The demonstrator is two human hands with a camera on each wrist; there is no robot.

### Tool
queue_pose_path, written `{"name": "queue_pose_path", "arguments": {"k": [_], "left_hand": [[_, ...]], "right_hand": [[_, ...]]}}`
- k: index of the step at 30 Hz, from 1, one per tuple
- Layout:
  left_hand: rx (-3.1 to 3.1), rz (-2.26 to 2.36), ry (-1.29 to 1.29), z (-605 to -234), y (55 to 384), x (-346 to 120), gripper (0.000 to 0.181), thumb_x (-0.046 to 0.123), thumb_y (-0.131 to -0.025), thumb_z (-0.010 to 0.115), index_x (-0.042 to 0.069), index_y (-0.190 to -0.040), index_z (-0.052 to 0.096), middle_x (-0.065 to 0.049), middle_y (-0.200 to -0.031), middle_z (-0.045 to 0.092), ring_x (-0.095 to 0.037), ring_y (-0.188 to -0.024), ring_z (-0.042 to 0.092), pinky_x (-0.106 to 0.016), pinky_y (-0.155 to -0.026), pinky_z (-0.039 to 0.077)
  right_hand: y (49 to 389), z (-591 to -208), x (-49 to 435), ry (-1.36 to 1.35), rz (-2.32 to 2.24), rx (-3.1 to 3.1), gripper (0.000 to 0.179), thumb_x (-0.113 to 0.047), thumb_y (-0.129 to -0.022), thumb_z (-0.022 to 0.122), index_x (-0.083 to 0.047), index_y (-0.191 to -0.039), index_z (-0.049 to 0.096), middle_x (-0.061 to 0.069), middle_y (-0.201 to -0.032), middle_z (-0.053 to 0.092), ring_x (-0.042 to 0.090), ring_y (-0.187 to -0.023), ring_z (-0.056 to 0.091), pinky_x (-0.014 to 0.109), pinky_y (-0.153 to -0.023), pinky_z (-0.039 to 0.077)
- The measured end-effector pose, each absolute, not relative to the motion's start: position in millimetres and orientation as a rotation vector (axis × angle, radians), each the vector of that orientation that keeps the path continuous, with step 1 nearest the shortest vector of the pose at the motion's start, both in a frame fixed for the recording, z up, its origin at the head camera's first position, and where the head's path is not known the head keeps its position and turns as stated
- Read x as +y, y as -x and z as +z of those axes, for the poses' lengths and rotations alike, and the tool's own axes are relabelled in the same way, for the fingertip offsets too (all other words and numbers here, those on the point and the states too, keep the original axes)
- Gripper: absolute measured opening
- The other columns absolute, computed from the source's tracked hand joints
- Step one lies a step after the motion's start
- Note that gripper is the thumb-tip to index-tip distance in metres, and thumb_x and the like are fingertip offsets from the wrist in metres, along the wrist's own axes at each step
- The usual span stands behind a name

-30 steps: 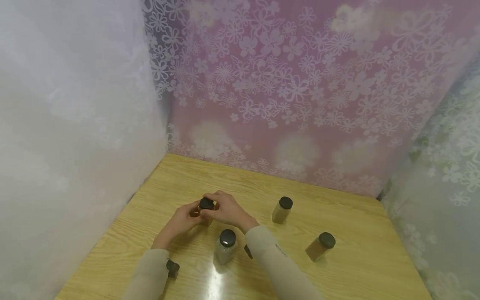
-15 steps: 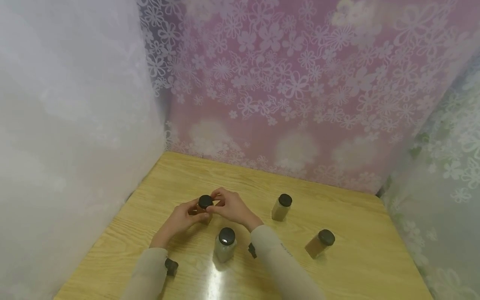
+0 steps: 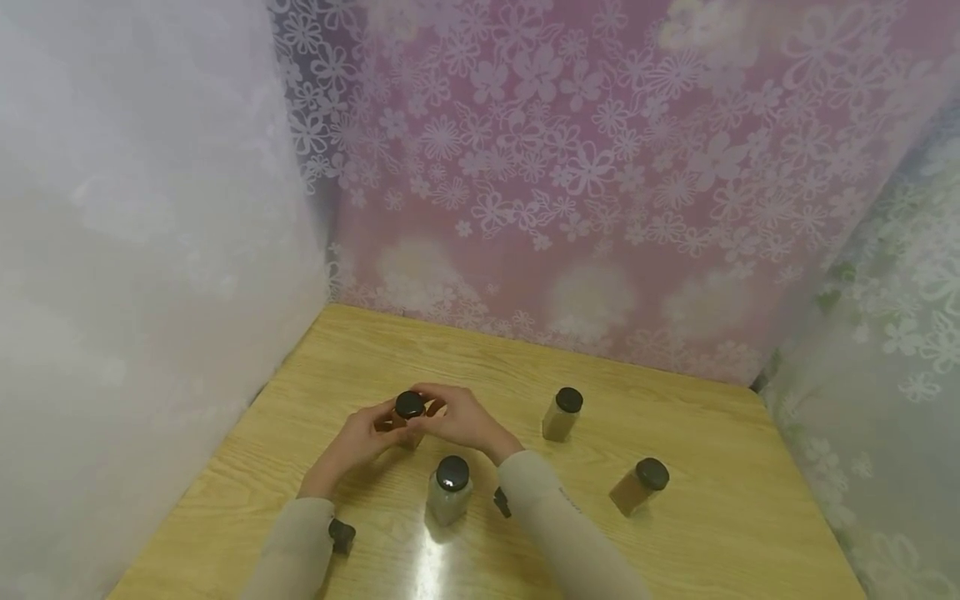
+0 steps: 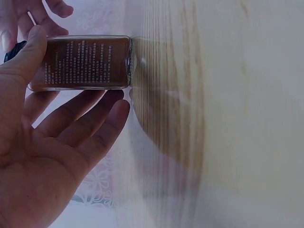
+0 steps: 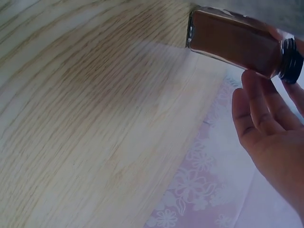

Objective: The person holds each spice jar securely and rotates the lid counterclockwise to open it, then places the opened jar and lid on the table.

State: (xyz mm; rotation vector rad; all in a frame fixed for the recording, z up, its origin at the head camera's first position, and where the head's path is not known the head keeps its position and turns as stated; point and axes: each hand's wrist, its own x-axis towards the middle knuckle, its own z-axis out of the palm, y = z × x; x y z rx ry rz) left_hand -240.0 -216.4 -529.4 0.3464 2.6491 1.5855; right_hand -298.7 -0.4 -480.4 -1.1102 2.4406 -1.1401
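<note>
- Head view: a pale-filled jar (image 3: 449, 502) is standing between the forearms, on the near side of the hands; a greyish jar (image 3: 559, 422) and an orange-brown jar (image 3: 634, 490) are standing apart toward the right of the wooden table (image 3: 720, 467). Pink floral cloth (image 3: 585, 183) is hanging behind.
- Fingers of both hands are covering much of the held jar (image 3: 409, 406), which is sitting left of the table's middle.
- This jar is standing upright, long axis vertical, black cap upward; its base is facing the tabletop and appears to be touching it.
- The left hand (image 3: 360, 437) is grasping the body between thumb and fingers; the right hand (image 3: 463, 418) is pinching round the capped end.
- The left wrist view is showing pale printed text on the dark brown side; the right wrist view is showing another face and the cap's ridged edge.
- Only the head view is taking in the other three jars.
</note>
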Motion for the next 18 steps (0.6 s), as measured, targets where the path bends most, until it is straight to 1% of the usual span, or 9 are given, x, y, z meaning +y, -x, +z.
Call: {"name": "queue_pose_path", "arguments": {"k": [3,5,8,11,14,18], "left_hand": [[2.667,1.575,-0.347,-530.4,240.5,-214.9,0.059,0.035,-0.094,0.070,0.020,-0.147,0.050,-0.004,-0.121,0.069,-0.031,-0.112,0.066,-0.048,-0.096,0.053],[2.680,1.569,-0.350,-530.4,240.1,-213.9,0.058,0.033,-0.094,0.070,0.018,-0.147,0.050,-0.006,-0.119,0.070,-0.032,-0.112,0.066,-0.047,-0.095,0.053],[2.679,1.582,-0.325,-530.2,239.3,-213.0,0.055,0.033,-0.093,0.072,0.020,-0.144,0.054,-0.002,-0.112,0.071,-0.032,-0.112,0.067,-0.046,-0.096,0.053],[2.672,1.597,-0.331,-529.7,238.3,-212.9,0.051,0.033,-0.092,0.073,0.023,-0.139,0.058,0.002,-0.106,0.071,-0.031,-0.112,0.067,-0.046,-0.096,0.053],[2.654,1.607,-0.334,-529.2,238.2,-213.0,0.048,0.033,-0.091,0.074,0.027,-0.136,0.059,0.005,-0.102,0.069,-0.027,-0.111,0.067,-0.043,-0.096,0.053],[2.649,1.609,-0.347,-529.3,239.5,-212.8,0.052,0.039,-0.090,0.073,0.028,-0.138,0.058,0.005,-0.106,0.069,-0.025,-0.109,0.068,-0.042,-0.095,0.054]], "right_hand": [[299.3,-483.9,-2.7,1.116,-1.129,2.464,0.058,-0.040,-0.091,0.073,-0.023,-0.143,0.054,-0.003,-0.123,0.065,0.017,-0.100,0.063,0.025,-0.082,0.053],[299.1,-484.9,-4.1,1.111,-1.112,2.484,0.059,-0.042,-0.091,0.072,-0.023,-0.144,0.053,-0.004,-0.123,0.065,0.016,-0.099,0.063,0.024,-0.081,0.052],[297.8,-484.0,-5.1,1.082,-1.100,2.498,0.061,-0.044,-0.091,0.071,-0.022,-0.145,0.052,-0.003,-0.122,0.065,0.014,-0.098,0.062,0.025,-0.076,0.053],[296.5,-481.9,-4.1,1.038,-1.096,2.505,0.064,-0.045,-0.092,0.070,-0.020,-0.146,0.048,-0.001,-0.124,0.066,0.012,-0.098,0.062,0.025,-0.075,0.053],[295.9,-479.8,-1.3,1.009,-1.117,2.498,0.058,-0.042,-0.092,0.071,-0.019,-0.140,0.047,0.002,-0.125,0.068,0.009,-0.099,0.064,0.027,-0.079,0.053],[296.0,-478.5,3.1,0.996,-1.168,2.469,0.041,-0.035,-0.093,0.072,-0.019,-0.125,0.051,0.003,-0.123,0.069,0.009,-0.099,0.065,0.028,-0.080,0.053]]}}
